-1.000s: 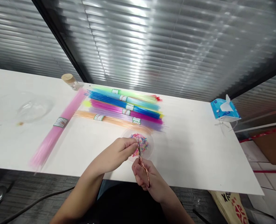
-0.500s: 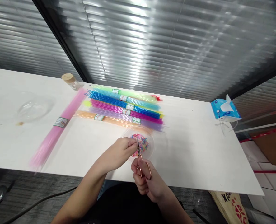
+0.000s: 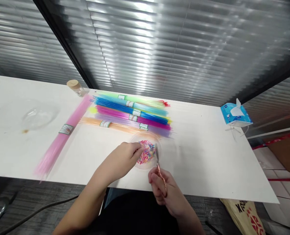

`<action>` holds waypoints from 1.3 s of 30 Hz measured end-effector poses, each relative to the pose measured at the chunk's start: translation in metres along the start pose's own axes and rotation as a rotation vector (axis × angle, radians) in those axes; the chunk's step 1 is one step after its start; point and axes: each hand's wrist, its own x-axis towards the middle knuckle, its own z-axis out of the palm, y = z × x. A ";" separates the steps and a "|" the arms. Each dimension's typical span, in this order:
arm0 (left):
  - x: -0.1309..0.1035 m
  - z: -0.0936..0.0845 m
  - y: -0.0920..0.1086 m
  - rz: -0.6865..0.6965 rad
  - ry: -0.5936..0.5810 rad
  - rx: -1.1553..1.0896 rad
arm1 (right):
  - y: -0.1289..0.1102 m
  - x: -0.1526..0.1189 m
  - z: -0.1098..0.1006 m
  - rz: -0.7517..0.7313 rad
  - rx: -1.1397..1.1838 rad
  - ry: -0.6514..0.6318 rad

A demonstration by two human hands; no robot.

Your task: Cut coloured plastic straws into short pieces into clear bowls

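Note:
A clear round bowl (image 3: 160, 147) near the table's front edge holds many small cut pieces (image 3: 146, 155) in pink, blue and other colours. My left hand (image 3: 128, 156) is over the bowl's left side, its fingers pinched together; what they hold, if anything, is too small to make out. My right hand (image 3: 163, 186) is closed round the handles of rose-gold scissors (image 3: 159, 166), whose blades point up over the bowl's right side, apart from my left hand. Behind the bowl lie bundles of thin straws in green, blue (image 3: 120, 106), magenta (image 3: 115, 113), purple and orange (image 3: 91, 120).
A pink bundle (image 3: 54, 148) lies slanted at the left, beside a clear dome-like lid (image 3: 38, 117). A jar with a wooden lid (image 3: 76, 87) is at the back. A blue tissue box (image 3: 236, 114) sits at the right end of the white table (image 3: 208, 156).
My right hand has moved right with the scissors, and the blades have come away from my left fingers. My left hand has shifted very slightly left.

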 end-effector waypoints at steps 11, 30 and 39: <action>0.004 0.005 -0.007 0.166 0.166 0.728 | 0.031 -0.043 -0.049 -0.201 0.162 0.408; 0.037 0.025 -0.005 0.285 0.029 0.869 | 0.094 -0.078 -0.055 -0.234 0.197 0.554; 0.042 0.033 -0.003 0.283 0.059 0.885 | 0.117 -0.085 -0.054 -0.282 0.232 0.609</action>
